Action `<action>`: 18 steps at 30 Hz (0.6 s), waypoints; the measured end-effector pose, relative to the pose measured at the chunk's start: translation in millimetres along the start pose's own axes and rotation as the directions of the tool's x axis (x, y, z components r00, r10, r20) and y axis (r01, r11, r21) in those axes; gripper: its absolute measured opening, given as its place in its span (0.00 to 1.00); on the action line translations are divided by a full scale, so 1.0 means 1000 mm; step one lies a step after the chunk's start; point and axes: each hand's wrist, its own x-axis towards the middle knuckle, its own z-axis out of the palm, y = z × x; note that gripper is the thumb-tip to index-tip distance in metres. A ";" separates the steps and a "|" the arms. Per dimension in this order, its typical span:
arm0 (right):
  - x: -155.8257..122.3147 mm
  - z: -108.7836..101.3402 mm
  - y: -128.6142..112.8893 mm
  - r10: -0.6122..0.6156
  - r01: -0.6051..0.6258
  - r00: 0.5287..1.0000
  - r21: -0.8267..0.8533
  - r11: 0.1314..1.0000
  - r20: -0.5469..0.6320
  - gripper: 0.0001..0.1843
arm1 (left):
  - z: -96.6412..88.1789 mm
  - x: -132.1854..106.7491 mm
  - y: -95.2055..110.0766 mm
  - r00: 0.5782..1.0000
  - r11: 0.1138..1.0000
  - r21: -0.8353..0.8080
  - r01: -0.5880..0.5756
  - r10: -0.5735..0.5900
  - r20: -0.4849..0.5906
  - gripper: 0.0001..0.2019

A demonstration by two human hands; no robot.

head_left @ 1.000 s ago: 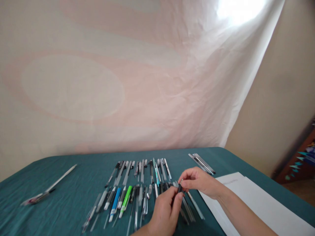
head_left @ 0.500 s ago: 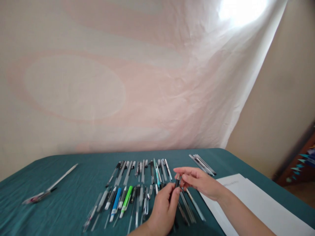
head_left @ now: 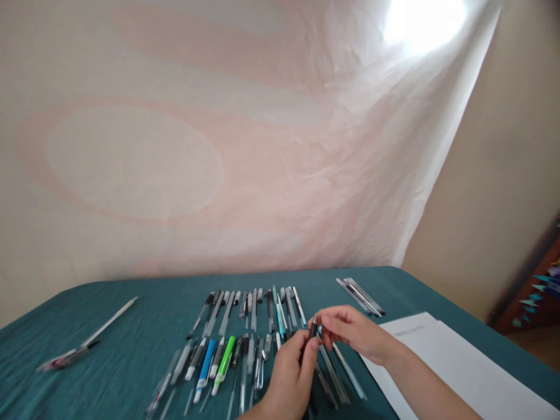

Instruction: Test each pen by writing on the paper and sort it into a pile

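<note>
two hands meet above a teal table (head_left: 131, 326). the left hand (head_left: 291, 379) and right hand (head_left: 350, 332) both pinch one small dark pen (head_left: 314, 329) with curled fingertips, just over the near right end of rows of pens (head_left: 245, 332). white paper (head_left: 459, 361) lies right.
</note>
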 end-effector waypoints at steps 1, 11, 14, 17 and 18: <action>0.000 0.000 -0.001 0.003 -0.003 1.000 -0.004 1.000 0.008 0.21 | 0.000 0.000 -0.001 1.000 1.000 -0.001 0.007 -0.007 -0.005 0.13; 0.004 0.012 0.003 -0.103 0.105 0.988 0.006 0.994 -0.111 0.15 | 0.001 0.001 -0.002 0.999 1.000 0.010 0.020 -0.019 -0.027 0.14; 0.003 0.011 0.005 -0.087 0.090 0.989 0.024 0.996 -0.117 0.14 | 0.001 0.000 -0.002 1.000 1.000 -0.005 0.012 -0.012 -0.024 0.13; 0.002 0.009 0.003 -0.045 0.049 0.997 0.053 0.997 -0.070 0.15 | 0.001 0.000 -0.002 1.000 1.000 -0.026 0.009 -0.010 -0.017 0.13; 0.001 0.008 0.002 -0.032 0.036 0.998 0.067 0.997 -0.053 0.16 | 0.001 0.000 -0.002 1.000 0.999 -0.034 0.010 -0.011 -0.014 0.13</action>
